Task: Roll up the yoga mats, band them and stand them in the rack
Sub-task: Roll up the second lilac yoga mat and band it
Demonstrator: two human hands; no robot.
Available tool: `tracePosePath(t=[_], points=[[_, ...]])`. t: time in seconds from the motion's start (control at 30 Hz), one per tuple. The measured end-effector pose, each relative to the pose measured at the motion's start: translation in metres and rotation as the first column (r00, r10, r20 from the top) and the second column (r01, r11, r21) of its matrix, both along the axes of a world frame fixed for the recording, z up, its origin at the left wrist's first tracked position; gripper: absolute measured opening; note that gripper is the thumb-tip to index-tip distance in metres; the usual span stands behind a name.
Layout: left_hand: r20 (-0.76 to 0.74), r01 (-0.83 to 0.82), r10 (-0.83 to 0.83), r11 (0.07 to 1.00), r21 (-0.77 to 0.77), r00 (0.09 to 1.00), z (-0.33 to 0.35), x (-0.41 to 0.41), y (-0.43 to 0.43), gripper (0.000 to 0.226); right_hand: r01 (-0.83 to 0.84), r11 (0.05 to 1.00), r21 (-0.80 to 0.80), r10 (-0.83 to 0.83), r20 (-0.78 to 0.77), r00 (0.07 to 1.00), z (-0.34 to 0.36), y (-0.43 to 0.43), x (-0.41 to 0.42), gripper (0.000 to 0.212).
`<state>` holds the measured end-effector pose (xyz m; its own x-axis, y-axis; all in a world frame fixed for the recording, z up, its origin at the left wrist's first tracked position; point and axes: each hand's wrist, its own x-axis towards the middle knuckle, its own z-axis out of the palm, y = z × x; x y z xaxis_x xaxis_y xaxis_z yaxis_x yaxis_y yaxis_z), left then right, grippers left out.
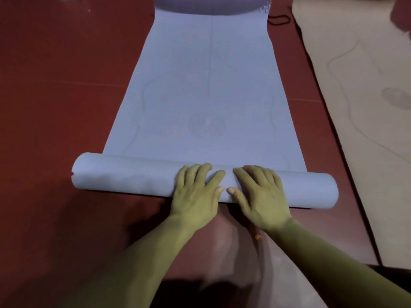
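Observation:
A pale blue yoga mat (pixel 206 85) lies lengthwise on the red-brown floor, running away from me. Its near end is wound into a roll (pixel 124 176) that lies crosswise in front of me. My left hand (pixel 196 192) and my right hand (pixel 259 194) lie side by side on the middle of the roll, palms down, fingers spread and reaching over its top, thumbs nearly meeting. Neither hand curls round the roll. The mat's far end curls up slightly at the top of the view.
A beige mat (pixel 360 90) lies flat on the floor to the right. A black cord loop (pixel 279 20) sits by the blue mat's far right corner. Bare red-brown floor (pixel 62 96) stretches to the left. My knee shows under my forearms.

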<state>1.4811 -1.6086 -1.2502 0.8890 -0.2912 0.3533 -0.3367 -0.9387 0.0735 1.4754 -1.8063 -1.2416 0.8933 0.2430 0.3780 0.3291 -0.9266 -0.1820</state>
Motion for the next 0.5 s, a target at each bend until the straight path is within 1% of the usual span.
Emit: tracePosePath(t=[0.2, 0.33, 0.4, 0.5], points=[[0.025, -0.023, 0.023, 1.000, -0.009, 0.999, -0.001, 0.003, -0.003, 0.041, 0.030, 0.999, 0.031, -0.030, 0.014, 0.999, -0.005, 0.002, -0.005, 0.053], [0.023, -0.017, 0.017, 1.000, -0.005, 1.000, 0.003, 0.012, -0.002, 0.041, 0.066, 0.998, 0.022, -0.067, 0.037, 0.997, -0.013, 0.008, -0.007, 0.054], [0.018, -0.011, 0.012, 1.000, -0.021, 1.000, 0.005, 0.016, -0.002, 0.041, 0.051, 0.998, 0.026, -0.053, 0.044, 0.998, -0.015, 0.009, -0.006, 0.056], [0.000, -0.023, 0.023, 0.997, -0.075, 1.000, 0.009, 0.017, -0.003, 0.041, 0.048, 0.998, 0.042, -0.051, 0.073, 0.996, -0.015, 0.007, 0.000, 0.053]])
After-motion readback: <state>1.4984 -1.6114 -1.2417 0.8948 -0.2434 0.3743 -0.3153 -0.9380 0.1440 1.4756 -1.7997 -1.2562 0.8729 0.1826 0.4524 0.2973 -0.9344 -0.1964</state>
